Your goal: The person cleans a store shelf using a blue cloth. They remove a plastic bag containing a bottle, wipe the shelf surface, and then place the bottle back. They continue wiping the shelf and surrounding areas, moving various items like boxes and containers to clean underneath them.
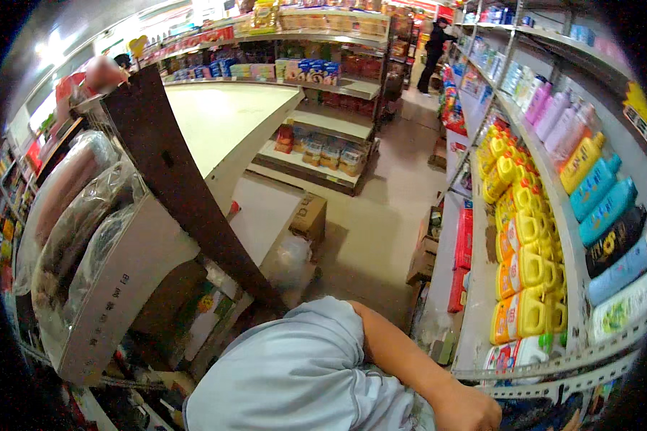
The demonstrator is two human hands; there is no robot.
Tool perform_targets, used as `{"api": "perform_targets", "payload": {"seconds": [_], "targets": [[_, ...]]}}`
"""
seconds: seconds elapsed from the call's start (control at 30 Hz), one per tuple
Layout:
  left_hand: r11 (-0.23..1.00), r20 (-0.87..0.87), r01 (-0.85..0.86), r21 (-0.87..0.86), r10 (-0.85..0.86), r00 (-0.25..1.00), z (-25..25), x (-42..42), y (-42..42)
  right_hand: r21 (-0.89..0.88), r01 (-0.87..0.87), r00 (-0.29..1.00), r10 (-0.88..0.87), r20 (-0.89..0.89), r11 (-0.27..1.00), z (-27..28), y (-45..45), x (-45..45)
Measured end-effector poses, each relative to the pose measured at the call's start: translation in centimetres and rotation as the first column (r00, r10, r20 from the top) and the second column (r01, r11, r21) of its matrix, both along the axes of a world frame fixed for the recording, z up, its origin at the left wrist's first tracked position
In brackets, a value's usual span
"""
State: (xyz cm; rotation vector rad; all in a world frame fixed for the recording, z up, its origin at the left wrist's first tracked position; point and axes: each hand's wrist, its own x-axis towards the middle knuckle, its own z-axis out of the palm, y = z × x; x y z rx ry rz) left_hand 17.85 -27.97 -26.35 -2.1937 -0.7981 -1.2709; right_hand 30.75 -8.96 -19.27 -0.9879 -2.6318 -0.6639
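Observation:
My left hand is at the bottom edge, beside the metal shelf upright. Its fingers are curled and partly cut off, so whether it holds anything is hidden. The light blue short sleeve of that arm fills the lower middle. A small skin-coloured sliver at the bottom right may be fingers of my right hand. Just above my left hand stand white jugs with coloured labels. Rows of yellow handled jugs with orange labels run along the same shelf.
Shampoo-like bottles line the shelf above. To the left lean a dark brown panel and plastic-wrapped rolls in a carton. Cardboard boxes edge the aisle floor. One person stands far off; another is at left.

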Motion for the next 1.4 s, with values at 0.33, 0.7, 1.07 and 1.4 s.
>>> {"api": "perform_targets", "payload": {"seconds": [0.33,0.7,1.07,1.4], "targets": [[0.987,-0.101,0.157,0.018,-0.154,0.983,1.7,4.5,2.9,0.069,-0.335,0.925,0.314,0.214,0.940,-0.6,3.7,9.2],[0.998,-0.017,-0.067,0.016,0.067,0.998,5.3,2.5,6.0,0.033,-0.695,0.695,0.683,-0.224,0.718,-0.3,-1.0,9.4],[0.994,-0.178,0.104,-0.037,-0.109,0.978,9.3,1.6,15.5,-0.289,-0.614,0.632,0.238,-0.738,0.735,9.6,-7.4,11.3],[0.995,-0.426,0.077,-0.058,-0.094,0.900,9.0,0.4,19.1,-0.128,-0.250,0.555,0.034,-0.831,0.960,23.9,8.0,5.5]]}}
